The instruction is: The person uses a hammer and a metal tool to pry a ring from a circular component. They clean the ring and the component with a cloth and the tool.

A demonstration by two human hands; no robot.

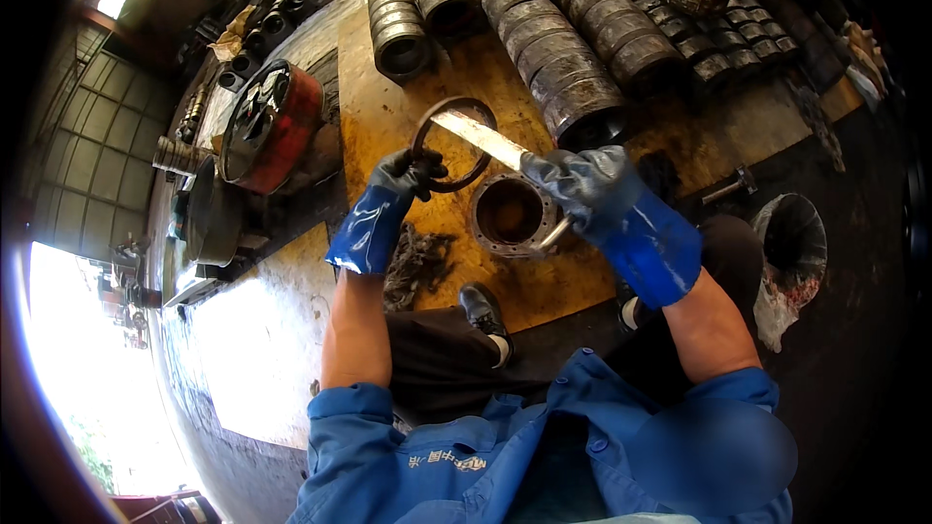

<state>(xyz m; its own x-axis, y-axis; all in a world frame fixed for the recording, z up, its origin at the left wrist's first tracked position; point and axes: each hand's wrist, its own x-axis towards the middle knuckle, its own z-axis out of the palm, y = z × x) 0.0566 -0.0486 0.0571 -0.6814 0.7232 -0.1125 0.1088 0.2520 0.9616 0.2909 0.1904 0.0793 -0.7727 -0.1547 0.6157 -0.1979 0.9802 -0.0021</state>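
Note:
My left hand point(396, 189), in a black-palmed blue glove, grips a dark metal ring point(468, 180) by its lower left side and holds it tilted up. In my right hand point(592, 184), gloved alike, is a flat, pale bar-shaped tool point(485, 141) whose exact kind I cannot make out. Its far end reaches across the ring's opening, and a thin rod-like end sticks out below my fist. Whether the tool touches the ring is unclear. Below both hands, a round flanged metal part point(482, 233) with holes around its rim sits on the yellow-brown board point(563, 296).
Long rows of stacked metal rings point(534, 29) lie across the far side. A red drum point(291, 126) stands at left. A dark shredded rag point(417, 267) lies near my shoe point(481, 309). At right are a hammer point(728, 187) and a bag-lined container point(791, 247).

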